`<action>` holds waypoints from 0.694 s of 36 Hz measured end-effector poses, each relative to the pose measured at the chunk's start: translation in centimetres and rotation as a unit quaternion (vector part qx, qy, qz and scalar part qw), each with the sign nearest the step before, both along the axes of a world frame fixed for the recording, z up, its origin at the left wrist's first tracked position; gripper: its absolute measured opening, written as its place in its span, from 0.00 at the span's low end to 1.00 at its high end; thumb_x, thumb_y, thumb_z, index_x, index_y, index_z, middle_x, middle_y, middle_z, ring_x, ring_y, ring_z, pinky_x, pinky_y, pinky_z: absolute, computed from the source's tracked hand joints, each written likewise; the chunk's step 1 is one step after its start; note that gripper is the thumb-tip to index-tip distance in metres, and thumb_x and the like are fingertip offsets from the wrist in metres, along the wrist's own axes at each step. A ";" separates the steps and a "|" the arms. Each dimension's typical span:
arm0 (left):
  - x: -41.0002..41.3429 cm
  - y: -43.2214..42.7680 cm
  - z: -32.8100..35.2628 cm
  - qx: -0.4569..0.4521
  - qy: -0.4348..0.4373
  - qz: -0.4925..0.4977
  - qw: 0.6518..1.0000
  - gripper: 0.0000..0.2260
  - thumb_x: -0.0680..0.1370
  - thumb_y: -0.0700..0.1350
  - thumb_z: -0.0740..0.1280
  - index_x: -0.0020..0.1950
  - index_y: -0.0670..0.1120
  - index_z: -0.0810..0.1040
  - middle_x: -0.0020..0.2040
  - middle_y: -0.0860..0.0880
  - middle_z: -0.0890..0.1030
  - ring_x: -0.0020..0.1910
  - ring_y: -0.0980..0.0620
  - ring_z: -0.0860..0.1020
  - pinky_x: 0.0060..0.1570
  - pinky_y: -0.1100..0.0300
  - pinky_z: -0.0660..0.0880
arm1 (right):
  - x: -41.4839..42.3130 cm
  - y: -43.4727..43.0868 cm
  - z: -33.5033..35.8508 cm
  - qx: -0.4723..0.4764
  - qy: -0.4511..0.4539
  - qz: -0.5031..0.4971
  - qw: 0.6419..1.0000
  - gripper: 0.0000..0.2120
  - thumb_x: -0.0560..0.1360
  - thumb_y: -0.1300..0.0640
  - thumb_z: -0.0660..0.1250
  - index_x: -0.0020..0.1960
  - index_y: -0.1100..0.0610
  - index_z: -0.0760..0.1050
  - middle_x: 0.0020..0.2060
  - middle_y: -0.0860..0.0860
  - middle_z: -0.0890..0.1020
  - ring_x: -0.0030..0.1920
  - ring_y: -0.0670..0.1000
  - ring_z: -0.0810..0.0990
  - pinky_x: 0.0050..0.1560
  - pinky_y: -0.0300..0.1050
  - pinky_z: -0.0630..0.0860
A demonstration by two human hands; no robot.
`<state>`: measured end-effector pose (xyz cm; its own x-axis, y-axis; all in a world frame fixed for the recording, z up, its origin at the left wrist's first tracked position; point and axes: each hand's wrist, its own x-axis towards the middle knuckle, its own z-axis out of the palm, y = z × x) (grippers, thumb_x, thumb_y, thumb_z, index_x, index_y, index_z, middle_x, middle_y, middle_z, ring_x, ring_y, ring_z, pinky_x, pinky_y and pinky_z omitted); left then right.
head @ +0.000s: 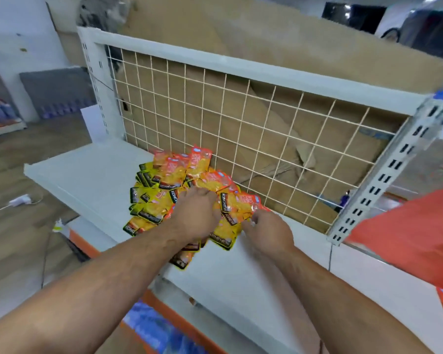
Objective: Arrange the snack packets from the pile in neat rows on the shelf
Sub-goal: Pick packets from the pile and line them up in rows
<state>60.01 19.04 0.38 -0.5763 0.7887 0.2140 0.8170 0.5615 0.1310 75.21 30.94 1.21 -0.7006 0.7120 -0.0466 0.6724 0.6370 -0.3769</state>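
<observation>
Two hands meet at a heap of snack packets point(179, 180) lying on the white shelf point(87, 175) against the wire grid point(241, 118). The left hand point(195, 213) lies on the heap with fingers bent, grip unclear. The right hand point(266, 231) pinches packets at the heap's near edge.

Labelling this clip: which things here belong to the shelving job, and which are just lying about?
Job: snack packets, shelf, left hand, right hand, both on them.
Lying about: cardboard behind the shelf, white cable, red bag.
</observation>
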 end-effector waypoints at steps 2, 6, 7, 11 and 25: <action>-2.3 0.4 0.3 0.014 0.011 0.004 1.000 0.18 0.76 0.54 0.59 0.61 0.48 0.77 0.58 0.47 0.79 0.59 0.44 0.73 0.57 0.49 0.73 | -2.0 0.0 -0.1 -0.002 0.008 -0.043 0.999 0.12 0.76 0.43 0.61 0.43 0.52 0.73 0.41 0.49 0.80 0.46 0.55 0.79 0.42 0.45 0.72; -5.4 1.3 0.8 0.013 0.014 0.012 1.000 0.16 0.78 0.52 0.60 0.59 0.45 0.76 0.57 0.46 0.79 0.58 0.44 0.73 0.54 0.49 0.73 | -5.0 0.6 -0.6 -0.017 0.003 -0.111 0.994 0.23 0.75 0.34 0.59 0.54 0.54 0.73 0.47 0.52 0.82 0.52 0.58 0.81 0.45 0.48 0.73; -6.0 1.5 0.9 0.006 0.007 0.010 1.000 0.16 0.78 0.53 0.60 0.60 0.45 0.75 0.57 0.46 0.78 0.59 0.44 0.72 0.55 0.49 0.72 | -5.6 0.8 -0.5 -0.018 -0.001 -0.123 0.992 0.28 0.74 0.31 0.58 0.57 0.55 0.72 0.49 0.53 0.82 0.53 0.58 0.81 0.45 0.48 0.73; -7.6 2.2 0.8 0.000 0.000 0.008 1.000 0.21 0.78 0.58 0.62 0.62 0.45 0.74 0.58 0.45 0.78 0.60 0.43 0.72 0.57 0.50 0.70 | -7.7 1.3 -0.1 -0.034 -0.015 -0.171 0.985 0.37 0.72 0.25 0.57 0.61 0.58 0.67 0.54 0.54 0.81 0.57 0.58 0.80 0.49 0.49 0.73; -9.3 3.0 1.3 0.046 0.015 0.008 0.999 0.16 0.75 0.50 0.67 0.59 0.43 0.75 0.55 0.44 0.77 0.57 0.43 0.72 0.54 0.51 0.71 | -9.3 2.6 -0.3 -0.063 -0.012 -0.204 0.977 0.38 0.69 0.35 0.73 0.62 0.59 0.61 0.44 0.51 0.79 0.52 0.57 0.82 0.43 0.47 0.72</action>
